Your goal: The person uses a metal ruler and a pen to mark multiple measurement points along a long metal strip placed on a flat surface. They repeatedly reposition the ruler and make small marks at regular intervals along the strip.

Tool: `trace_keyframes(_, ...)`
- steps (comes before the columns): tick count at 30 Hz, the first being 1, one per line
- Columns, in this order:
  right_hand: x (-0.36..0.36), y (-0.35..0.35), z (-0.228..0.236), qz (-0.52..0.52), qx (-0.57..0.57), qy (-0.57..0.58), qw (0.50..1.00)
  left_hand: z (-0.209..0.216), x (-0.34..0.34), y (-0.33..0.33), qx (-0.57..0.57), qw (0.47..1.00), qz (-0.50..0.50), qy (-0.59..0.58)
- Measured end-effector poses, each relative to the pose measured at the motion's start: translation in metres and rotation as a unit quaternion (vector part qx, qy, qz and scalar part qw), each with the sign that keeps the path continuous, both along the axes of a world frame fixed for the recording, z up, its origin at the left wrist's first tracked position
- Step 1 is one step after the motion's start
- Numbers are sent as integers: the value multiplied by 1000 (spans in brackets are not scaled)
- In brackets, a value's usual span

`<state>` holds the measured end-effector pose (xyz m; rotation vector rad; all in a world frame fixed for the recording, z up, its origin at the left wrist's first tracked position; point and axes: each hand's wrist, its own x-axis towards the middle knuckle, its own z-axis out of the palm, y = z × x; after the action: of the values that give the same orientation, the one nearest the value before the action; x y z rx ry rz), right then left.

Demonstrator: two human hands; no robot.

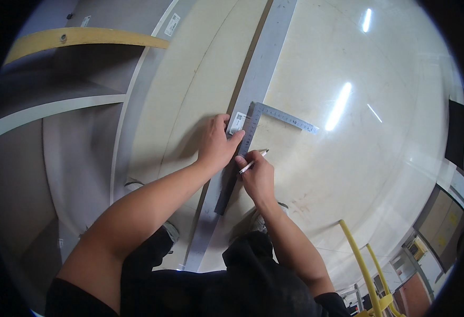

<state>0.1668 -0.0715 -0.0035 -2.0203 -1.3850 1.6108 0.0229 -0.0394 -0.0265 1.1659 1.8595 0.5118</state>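
Note:
A long, narrow grey board runs from the top of the head view down between my feet. Across it lies a metal carpenter's square: the long blade follows the board, while the short arm juts out over the floor to the right. My left hand is closed on the board's left edge, its thumb on top beside a white label and the square. In my closed right hand is a white pen, slanted across the fingers. That hand's thumb side is at the square's long blade.
Grey open-fronted cabinet compartments stand at the left, with a yellowish wooden strip across them. Glossy pale floor spreads to the right, reflecting lights. A yellow tubular frame rises at the lower right. My shoes flank the board.

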Motion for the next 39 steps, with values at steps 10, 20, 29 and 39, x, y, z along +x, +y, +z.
trace_keyframes(10, 2, 23, -2, 60, 18, -25, 998, -8, 11, 42, 53, 993, -5, 107)
trace_keyframes(20, 5, 24, -4, 137, 59, -83, 985, -1, 14, 59, 8, 989, -35, 144)
trace_keyframes(29, 4, 19, -9, 173, 80, -116, 975, 7, 21, 59, -45, 987, -27, 154)
trace_keyframes(39, 5, 2, -10, 196, 55, -116, 972, 6, 17, 45, -76, 979, -60, 179)
